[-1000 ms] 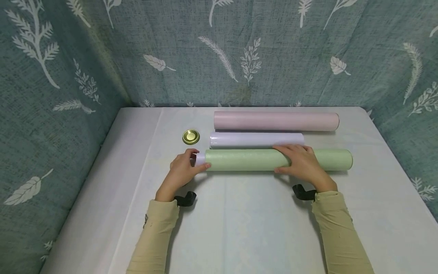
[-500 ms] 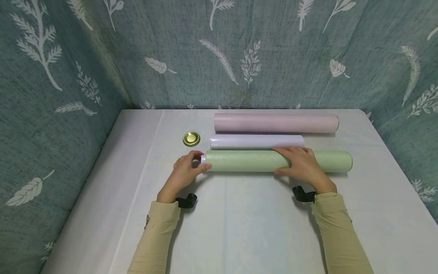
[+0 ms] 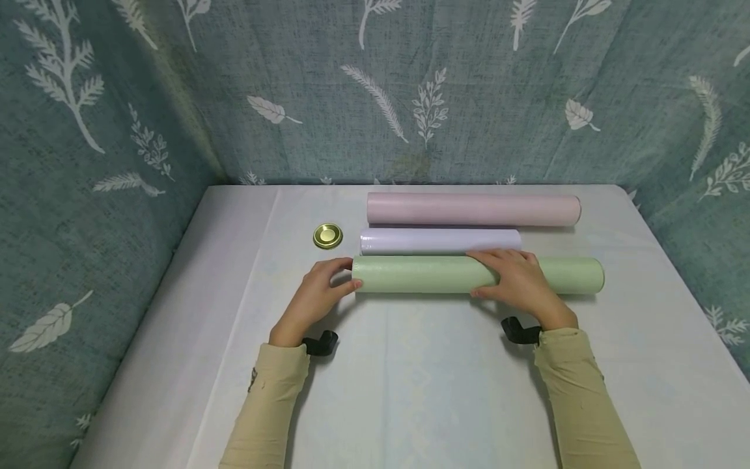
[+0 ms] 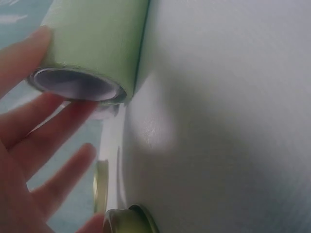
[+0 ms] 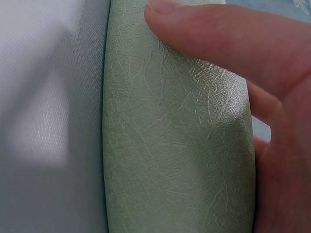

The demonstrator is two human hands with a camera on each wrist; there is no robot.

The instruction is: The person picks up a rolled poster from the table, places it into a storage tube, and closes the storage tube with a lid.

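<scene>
A light green roll (image 3: 422, 274) with a creased surface texture lies crosswise on the table. Its left end shows a hollow, greyish-lavender opening (image 4: 77, 84) in the left wrist view. My left hand (image 3: 316, 292) holds this end, thumb on the outer side and two fingertips at the rim. Further along, my right hand (image 3: 518, 281) grips the roll from above, thumb at the near side and fingers over the far side. A gold-coloured round piece (image 4: 129, 221) appears beside the left little finger, cut off by the frame edge; whether it is held I cannot tell.
Behind the green roll lies a shorter pale lavender roll (image 3: 439, 241), and beyond it a pink roll (image 3: 471, 209). A gold lid (image 3: 327, 236) rests left of them on the white-covered table (image 3: 433, 391). Patterned teal fabric (image 3: 322, 78) rises around the table's back and sides.
A lavender tube sticking out of the green roll's left end has slid rightward inside until it no longer protrudes. My left hand has shifted slightly right; the right hand stays in place.
</scene>
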